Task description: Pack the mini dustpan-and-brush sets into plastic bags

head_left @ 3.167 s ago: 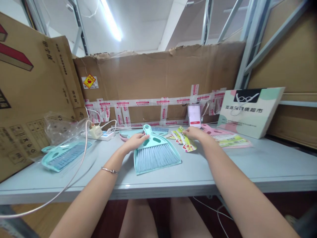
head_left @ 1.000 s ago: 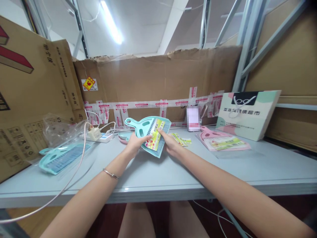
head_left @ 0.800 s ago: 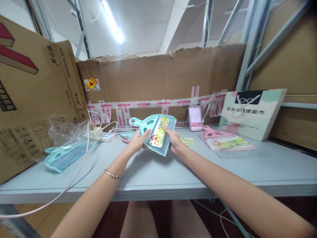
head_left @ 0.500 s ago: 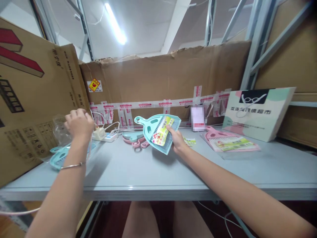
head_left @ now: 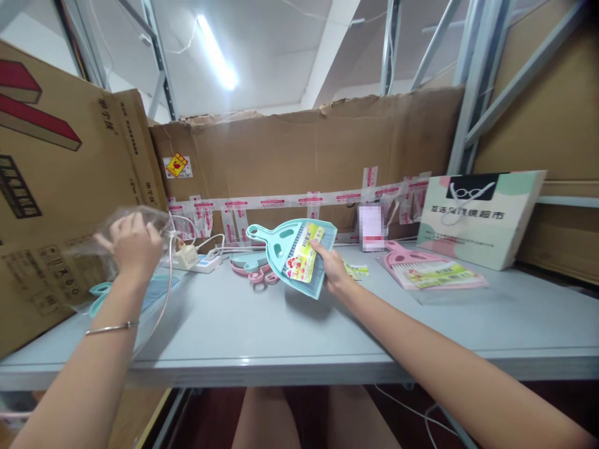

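A mint-green dustpan is gripped at its wide end by my right hand, above the middle of the table. A small brush lies in the pan, with a yellow-green printed card over it. At the left, my left hand is closed on a crumpled clear plastic bag, lifted off the tabletop. Below that forearm lies another mint-green dustpan, partly hidden by the arm. A pink dustpan with brush and card rests at the right.
Pink and green dustpan pieces lie at the table's back middle. A power strip with a plug and white cables stands back left. A large carton borders the left; a printed white box stands back right. Another card lies behind my right hand.
My left hand has moved left, with the plastic bag now lifted and spread around it. My right hand still grips the green dustpan, nearly in place. The view has shifted slightly.
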`<state>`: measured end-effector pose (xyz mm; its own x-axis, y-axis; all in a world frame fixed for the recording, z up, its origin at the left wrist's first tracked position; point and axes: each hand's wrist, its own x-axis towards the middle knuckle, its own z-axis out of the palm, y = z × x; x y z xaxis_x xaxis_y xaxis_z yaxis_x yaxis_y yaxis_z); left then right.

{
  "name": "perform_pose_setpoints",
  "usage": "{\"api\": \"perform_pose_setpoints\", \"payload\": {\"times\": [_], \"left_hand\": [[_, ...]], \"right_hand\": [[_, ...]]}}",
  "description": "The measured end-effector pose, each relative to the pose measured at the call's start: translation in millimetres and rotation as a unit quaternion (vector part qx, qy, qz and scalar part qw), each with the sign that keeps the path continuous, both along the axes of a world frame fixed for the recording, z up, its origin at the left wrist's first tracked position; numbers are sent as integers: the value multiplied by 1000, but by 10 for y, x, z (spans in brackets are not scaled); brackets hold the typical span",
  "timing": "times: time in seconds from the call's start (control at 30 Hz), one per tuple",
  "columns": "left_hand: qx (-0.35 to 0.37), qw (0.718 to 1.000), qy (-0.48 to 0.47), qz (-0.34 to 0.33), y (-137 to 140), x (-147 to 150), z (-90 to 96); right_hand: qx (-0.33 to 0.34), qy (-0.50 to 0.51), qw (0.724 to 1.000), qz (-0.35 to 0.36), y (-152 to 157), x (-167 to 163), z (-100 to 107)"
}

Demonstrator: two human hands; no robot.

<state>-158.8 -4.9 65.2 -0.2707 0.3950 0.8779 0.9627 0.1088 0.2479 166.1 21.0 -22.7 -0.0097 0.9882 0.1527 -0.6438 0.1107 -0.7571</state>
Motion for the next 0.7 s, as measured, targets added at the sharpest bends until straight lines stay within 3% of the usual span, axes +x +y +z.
{"api": "perform_pose_setpoints", "payload": {"times": [0.1,0.2,0.33,0.5,0.7], "left_hand": [[46,993,103,-19,-127,481,136],[-6,984,122,-133,-145,947,130],[-64,939,-53,-333,73,1322,-88],[-61,882,-209,-417,328,1447,-347],[-109,740,-411,-522,273,1518,-467]], "right_hand": [[4,7,999,36,-33,75,95],[5,-10,995,95,-73,203,200],[1,-47,988,146,-68,376,270],[-4,-48,995,89,32,461,236],[26,-48,998,32,6,319,174]]}}
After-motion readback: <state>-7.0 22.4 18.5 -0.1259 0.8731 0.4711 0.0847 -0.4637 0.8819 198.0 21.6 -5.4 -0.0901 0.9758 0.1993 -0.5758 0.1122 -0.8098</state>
